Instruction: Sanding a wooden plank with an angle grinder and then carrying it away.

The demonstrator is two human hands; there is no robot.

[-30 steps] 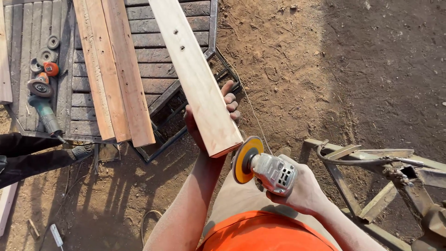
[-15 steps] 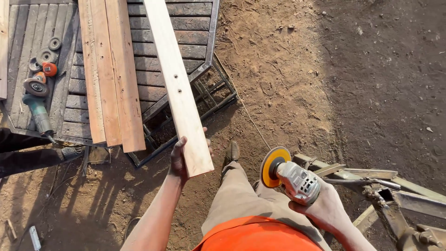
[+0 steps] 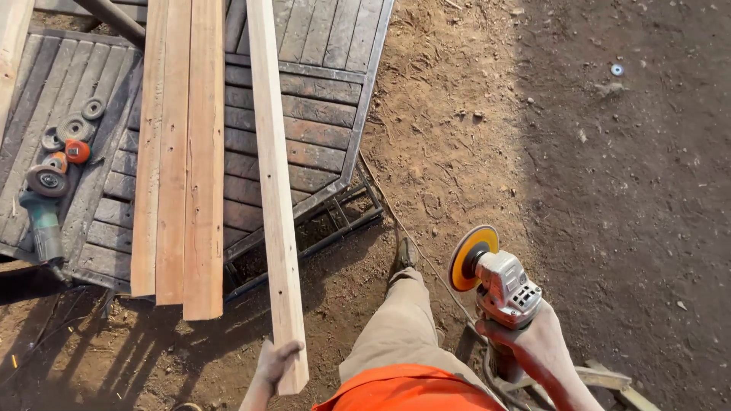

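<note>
Left hand [image 3: 276, 364] curls around the near end of a long pale plank [image 3: 274, 190]; right hand [image 3: 533, 342] grips an angle grinder [image 3: 495, 278]. Best to keep the disc clear of the trouser leg [image 3: 396, 327].

The left hand [image 3: 276, 361] reaches forward low in view, fingers curled in a closed grip, forearm bare. The right hand [image 3: 533, 342] sits out to the right, fist wrapped tight, arm bent back toward the body. One leg steps forward between them.
</note>
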